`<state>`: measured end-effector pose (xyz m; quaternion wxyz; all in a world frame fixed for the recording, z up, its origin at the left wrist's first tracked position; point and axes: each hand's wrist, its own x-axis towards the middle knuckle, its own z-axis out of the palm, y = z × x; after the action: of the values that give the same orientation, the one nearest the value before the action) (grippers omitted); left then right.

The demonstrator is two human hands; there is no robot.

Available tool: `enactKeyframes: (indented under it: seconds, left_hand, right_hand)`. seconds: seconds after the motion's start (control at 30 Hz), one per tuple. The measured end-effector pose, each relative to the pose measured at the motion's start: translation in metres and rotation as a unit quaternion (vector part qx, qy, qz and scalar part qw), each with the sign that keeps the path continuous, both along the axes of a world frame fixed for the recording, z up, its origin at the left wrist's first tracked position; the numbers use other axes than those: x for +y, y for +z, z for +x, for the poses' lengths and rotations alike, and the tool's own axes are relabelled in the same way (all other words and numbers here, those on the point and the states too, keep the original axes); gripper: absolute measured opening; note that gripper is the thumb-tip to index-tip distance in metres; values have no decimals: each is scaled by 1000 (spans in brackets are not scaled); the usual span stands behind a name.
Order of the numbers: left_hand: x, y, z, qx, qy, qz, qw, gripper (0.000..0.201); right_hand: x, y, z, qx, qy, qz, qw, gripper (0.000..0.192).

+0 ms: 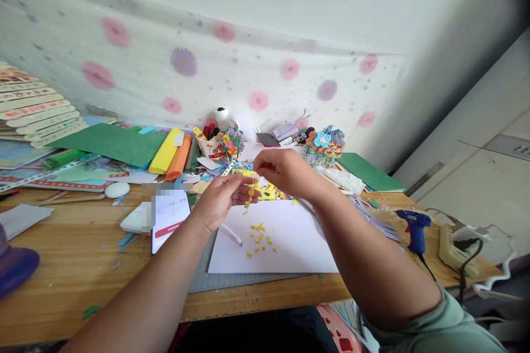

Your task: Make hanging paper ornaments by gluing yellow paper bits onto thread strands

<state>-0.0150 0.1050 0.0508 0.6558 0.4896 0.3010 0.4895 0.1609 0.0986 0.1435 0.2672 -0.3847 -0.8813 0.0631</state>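
Over the white sheet (273, 237), my right hand (279, 171) is bent at the wrist with its fingertips pinched on the top of a thin strand with small yellow pieces (250, 194). The strand hangs down and slants slightly left. My left hand (221, 198) is beside it, palm turned inward, fingers stretched out behind the strand; whether they touch it I cannot tell. Below both hands, several tiny yellow pieces (259, 237) lie scattered on the sheet. A yellow patterned piece (269, 192) shows behind my right hand, partly hidden.
A phone (169, 220) lies left of the sheet, near a white pen-like stick (232, 234). The grey cutting mat (202, 281) sits under the sheet. Rightward are a blue glue gun (415, 226) and a power strip (453, 251). Yellow (165, 151) and orange rolls (179, 157) lie at back left.
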Motion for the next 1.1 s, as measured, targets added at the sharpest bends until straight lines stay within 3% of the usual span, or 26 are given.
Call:
enactKeyframes:
  seconds: [0.23,0.47,0.67,0.9,1.1]
  left_hand:
    - [5,-6,3,-11,6,-33,999,35]
    - [4,-8,5,20,-19,-25,999,37]
    - [-1,-9,6,57,-49,2,997,31]
    - [0,-9,7,44,-46,-17,998,27]
    - [-1,-10,9,46,-52,-39,997,30]
  right_hand:
    - [5,1,10,62,-7,32,998,16]
    - [4,0,13,48,-43,39,997,15]
    - [3,0,23,40,-112,45,992,14]
    - [-7,-9,38,-54,-150,11,987,17]
    - [-12,-15,49,-12,-161,16,987,18]
